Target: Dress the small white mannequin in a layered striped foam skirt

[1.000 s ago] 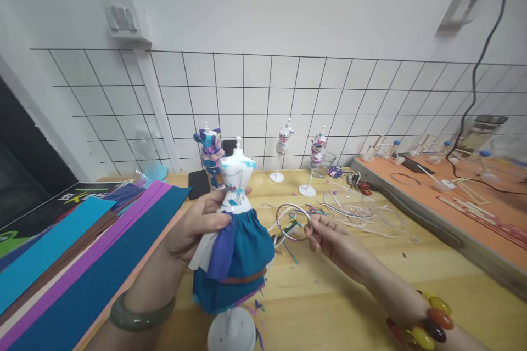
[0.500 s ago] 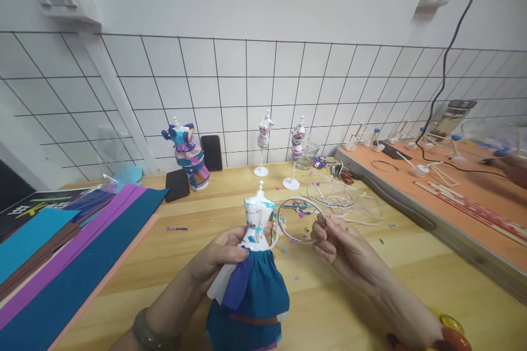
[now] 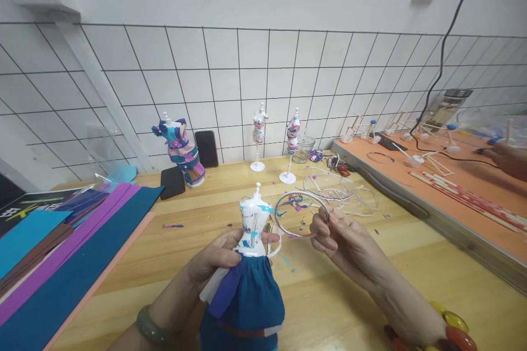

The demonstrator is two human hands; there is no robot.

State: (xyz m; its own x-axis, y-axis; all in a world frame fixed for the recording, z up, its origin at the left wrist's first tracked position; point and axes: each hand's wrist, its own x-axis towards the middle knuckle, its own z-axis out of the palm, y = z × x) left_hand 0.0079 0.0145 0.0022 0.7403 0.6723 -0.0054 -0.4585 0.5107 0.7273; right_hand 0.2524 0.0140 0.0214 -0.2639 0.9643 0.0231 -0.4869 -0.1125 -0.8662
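Observation:
My left hand (image 3: 216, 258) is closed around the waist of a small white dress-form mannequin (image 3: 252, 225), tilted slightly. Teal pleated fabric (image 3: 255, 293) forms its tiered skirt, with purple and white strips at the left side. A white loop (image 3: 275, 249) sticks out beside the waist; what it belongs to is unclear. Fingers of my right hand (image 3: 343, 241) pinch a thin, shiny ring (image 3: 302, 192), like a coil of wire or a hoop. The ring stands upright just right of the mannequin's torso, its face toward me.
Three more mannequins stand at the back: a dressed one (image 3: 181, 148) and two bare ones (image 3: 259, 131). Phones (image 3: 173, 182), a glass cup (image 3: 303, 149) and tangled strips (image 3: 333, 189) lie around. Coloured sheets (image 3: 111, 247) fill the left. Another person's hand (image 3: 510, 159) is over the orange board (image 3: 461, 197).
The view has shifted slightly. The mannequin tilts a little more, and the ring has moved slightly relative to it. Both hands keep their hold.

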